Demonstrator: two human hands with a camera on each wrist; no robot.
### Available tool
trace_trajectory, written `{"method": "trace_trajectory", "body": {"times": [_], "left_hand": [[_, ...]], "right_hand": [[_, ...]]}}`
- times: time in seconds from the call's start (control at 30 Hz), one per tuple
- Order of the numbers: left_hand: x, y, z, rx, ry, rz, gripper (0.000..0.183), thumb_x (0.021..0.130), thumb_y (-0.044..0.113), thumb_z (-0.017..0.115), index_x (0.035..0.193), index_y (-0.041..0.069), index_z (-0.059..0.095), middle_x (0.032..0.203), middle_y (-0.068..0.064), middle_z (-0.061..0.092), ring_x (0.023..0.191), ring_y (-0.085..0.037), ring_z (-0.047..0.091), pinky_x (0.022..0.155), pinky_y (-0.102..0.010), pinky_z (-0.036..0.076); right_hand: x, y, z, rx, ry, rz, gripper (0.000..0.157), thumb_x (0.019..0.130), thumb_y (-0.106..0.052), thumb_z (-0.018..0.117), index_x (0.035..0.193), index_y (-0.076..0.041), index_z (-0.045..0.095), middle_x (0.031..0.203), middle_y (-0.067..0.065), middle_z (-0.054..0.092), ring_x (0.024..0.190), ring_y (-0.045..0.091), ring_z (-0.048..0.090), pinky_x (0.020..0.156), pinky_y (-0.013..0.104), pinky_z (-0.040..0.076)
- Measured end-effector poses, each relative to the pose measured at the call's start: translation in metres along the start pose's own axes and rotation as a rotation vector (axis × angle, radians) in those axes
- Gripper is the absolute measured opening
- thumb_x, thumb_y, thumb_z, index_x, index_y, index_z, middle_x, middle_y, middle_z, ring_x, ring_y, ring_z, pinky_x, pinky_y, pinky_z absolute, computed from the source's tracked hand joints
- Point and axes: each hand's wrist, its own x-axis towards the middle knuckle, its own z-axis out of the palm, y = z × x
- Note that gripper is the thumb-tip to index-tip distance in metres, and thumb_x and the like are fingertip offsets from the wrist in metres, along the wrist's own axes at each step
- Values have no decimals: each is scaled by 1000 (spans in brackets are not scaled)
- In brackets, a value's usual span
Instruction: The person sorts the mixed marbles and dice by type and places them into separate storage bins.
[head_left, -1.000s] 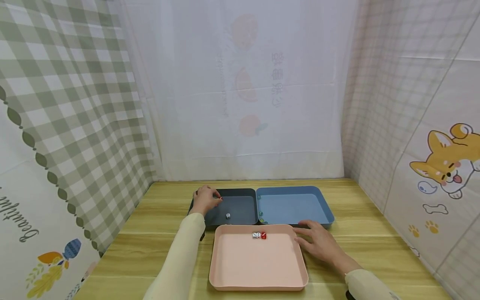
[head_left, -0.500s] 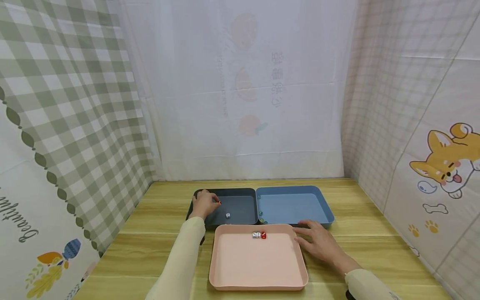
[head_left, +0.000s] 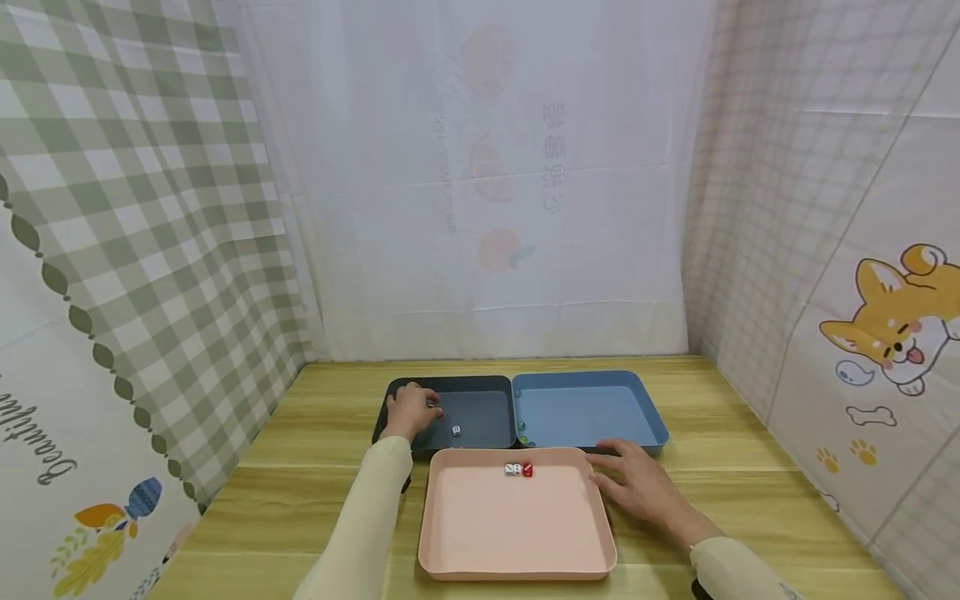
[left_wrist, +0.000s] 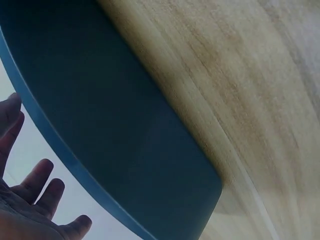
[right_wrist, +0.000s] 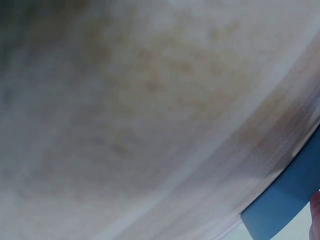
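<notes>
My left hand [head_left: 410, 412] reaches over the left side of the dark grey tray [head_left: 487, 417], its thumb and a finger pinching a small red die [head_left: 441, 413]. Their meeting fingertips also show in the left wrist view, where the other fingers [left_wrist: 42, 177] are spread and the die is hidden. A white die [head_left: 456, 431] lies in that tray. In front is the pink tray [head_left: 517, 533], with two white dice [head_left: 513, 470] and a red one beside them near its far rim. My right hand [head_left: 637, 485] rests with relaxed fingers at the pink tray's upper right corner.
A blue tray [head_left: 592, 412] adjoins the dark one on the right. Several small green glassy pieces [head_left: 522, 427] lie along its left side. Wood-grain tabletop [head_left: 270, 517] surrounds the trays, with cloth hangings [head_left: 487, 250] at the back and sides.
My left hand has come slightly nearer within the dark tray, the red die at its fingertips moving with it. The right hand, the pink tray and its dice have stayed put.
</notes>
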Motion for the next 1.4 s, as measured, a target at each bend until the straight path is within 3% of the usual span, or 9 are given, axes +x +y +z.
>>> {"method": "trace_trajectory", "body": {"times": [0.3, 0.73, 1.0, 1.4], "left_hand": [[0, 0, -4, -8, 26, 8, 18, 94, 17, 69, 110, 14, 76, 128, -19, 56, 125, -43, 45, 104, -68, 28], [4, 5, -8, -64, 41, 21, 31, 95, 24, 69, 123, 11, 69, 138, -19, 53, 131, -42, 43, 108, -60, 30], [8, 16, -8, -140, 38, 62, 34, 95, 24, 70, 125, 9, 68, 138, -19, 52, 130, -40, 46, 105, -57, 37], [7, 45, -7, -205, 2, 145, 32, 95, 26, 69, 124, 11, 69, 141, -17, 50, 133, -38, 43, 106, -56, 37]], "right_hand": [[0, 0, -1, -4, -5, 5, 31, 92, -27, 72, 120, -15, 74, 123, 13, 62, 112, 35, 58, 88, 54, 50], [1, -2, -3, 9, -14, 10, 30, 93, -27, 71, 121, -15, 74, 123, 13, 61, 112, 35, 58, 89, 54, 49], [1, -2, -2, 3, -8, 2, 31, 92, -27, 72, 120, -15, 74, 122, 12, 62, 112, 35, 58, 88, 54, 50], [1, -1, -1, 4, -22, 18, 32, 91, -26, 72, 121, -14, 74, 124, 13, 61, 113, 35, 57, 90, 54, 49]]}}
